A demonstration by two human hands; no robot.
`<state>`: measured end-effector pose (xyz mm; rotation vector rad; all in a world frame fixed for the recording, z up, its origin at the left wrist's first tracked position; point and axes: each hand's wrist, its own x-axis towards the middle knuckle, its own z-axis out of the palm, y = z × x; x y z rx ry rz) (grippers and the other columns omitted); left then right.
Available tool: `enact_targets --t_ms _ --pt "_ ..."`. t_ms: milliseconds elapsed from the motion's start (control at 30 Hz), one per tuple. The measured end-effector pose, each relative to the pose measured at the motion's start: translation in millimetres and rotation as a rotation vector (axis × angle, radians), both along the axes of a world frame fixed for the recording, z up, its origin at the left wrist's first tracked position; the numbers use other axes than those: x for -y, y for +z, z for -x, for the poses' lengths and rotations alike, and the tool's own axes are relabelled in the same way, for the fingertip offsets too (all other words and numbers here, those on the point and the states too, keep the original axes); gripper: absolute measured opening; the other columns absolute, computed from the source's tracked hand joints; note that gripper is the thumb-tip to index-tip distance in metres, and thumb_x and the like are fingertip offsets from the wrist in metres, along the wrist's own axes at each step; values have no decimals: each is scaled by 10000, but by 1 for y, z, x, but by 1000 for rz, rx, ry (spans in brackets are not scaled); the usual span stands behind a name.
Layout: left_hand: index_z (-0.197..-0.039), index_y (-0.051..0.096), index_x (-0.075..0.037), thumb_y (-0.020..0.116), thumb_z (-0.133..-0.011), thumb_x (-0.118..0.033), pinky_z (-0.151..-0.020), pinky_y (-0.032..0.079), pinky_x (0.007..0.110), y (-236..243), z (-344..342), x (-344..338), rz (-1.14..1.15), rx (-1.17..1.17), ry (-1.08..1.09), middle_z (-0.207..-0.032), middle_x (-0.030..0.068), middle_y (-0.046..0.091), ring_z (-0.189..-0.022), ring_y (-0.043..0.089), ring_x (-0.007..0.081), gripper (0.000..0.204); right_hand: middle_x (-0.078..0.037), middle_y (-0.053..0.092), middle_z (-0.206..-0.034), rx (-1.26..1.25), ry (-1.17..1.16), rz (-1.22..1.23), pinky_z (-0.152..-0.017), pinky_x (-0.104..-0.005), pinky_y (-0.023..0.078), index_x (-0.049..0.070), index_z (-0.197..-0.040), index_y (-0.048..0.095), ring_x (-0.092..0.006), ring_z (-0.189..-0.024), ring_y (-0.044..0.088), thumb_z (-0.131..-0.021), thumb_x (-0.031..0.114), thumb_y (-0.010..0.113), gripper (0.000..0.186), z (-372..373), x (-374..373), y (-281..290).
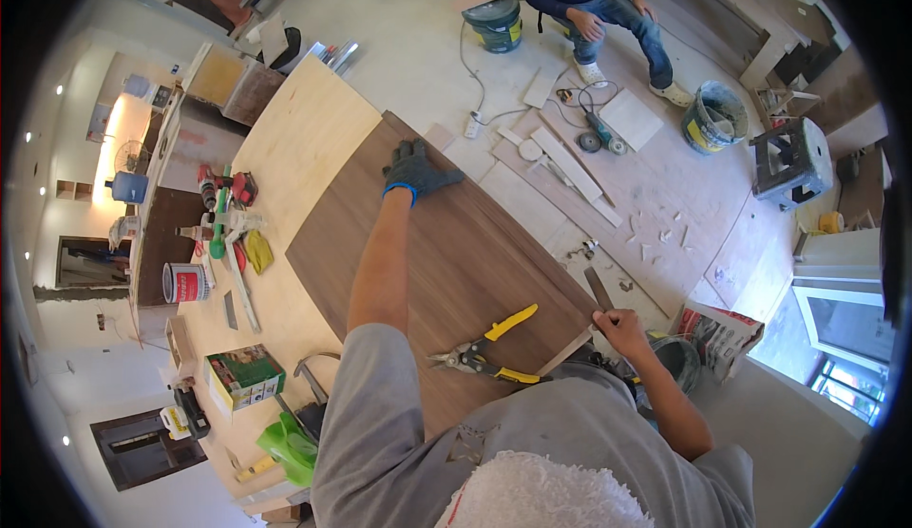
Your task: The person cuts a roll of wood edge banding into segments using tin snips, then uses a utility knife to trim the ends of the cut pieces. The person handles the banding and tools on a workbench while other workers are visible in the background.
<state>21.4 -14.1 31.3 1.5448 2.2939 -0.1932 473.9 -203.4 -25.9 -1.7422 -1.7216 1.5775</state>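
A dark brown wood-grain panel [427,253] lies on the light plywood bench top [304,129]. My left hand [416,169], in a dark grey glove with a blue cuff, rests flat on the panel's far end, fingers spread. At the panel's near right corner, my bare right hand [622,330] is closed around one end of a flat file [598,288]. The file's blade points away from me along the panel's edge; whether it touches is unclear. Yellow-handled tin snips [483,349] lie with handles apart on the panel near my body.
Left on the bench are a red drill [207,184], a paint can [185,282], a green box [244,376] and a hammer [312,373]. Across the floor, a person [594,6] sits near an angle grinder [601,133], cords, wood offcuts, buckets [714,118] and a stool [794,160].
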Motion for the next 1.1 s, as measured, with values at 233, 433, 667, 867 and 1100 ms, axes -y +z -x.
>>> enact_targets --t_ms 233,433,667,867,1100 --pt "-1564 217 -62 736 -615 -775 -1164 228 608 -4 3 0 13 4 -2 -1640 188 135 -1509 152 370 1296 -139 580 -568 22 -39 27 -555 -363 432 8 -799 740 -190 -533 562 -913 395 649 413 2 2 4" --pt "-1565 208 -58 744 -619 -763 -1167 227 606 -1 0 3 -5 -3 -3 -1637 195 141 -1502 164 388 1296 -130 542 -549 45 -29 25 -541 -376 412 -9 -788 715 -182 -519 518 -910 385 653 417 2 1 7" --pt "-1567 200 -59 745 -618 -766 -1167 216 614 -6 3 4 -27 13 -5 -1641 193 133 -1502 156 399 1302 -141 537 -567 3 -30 34 -548 -385 408 -18 -785 702 -210 -527 506 -912 373 653 414 -1 2 3" --pt "-1562 211 -55 759 -609 -755 -1166 225 606 -4 2 4 -34 11 -6 -1636 197 144 -1501 160 404 1303 -188 589 -633 43 -11 -26 -607 -405 455 2 -810 714 -300 -606 593 -914 384 647 401 0 4 0" --pt "-1553 233 -34 767 -605 -745 -1167 243 580 -3 0 3 -39 2 1 -1626 217 169 -1498 169 409 1299 -195 630 -684 53 -13 29 -654 -399 479 24 -832 733 -301 -670 636 -914 395 642 391 2 1 10"
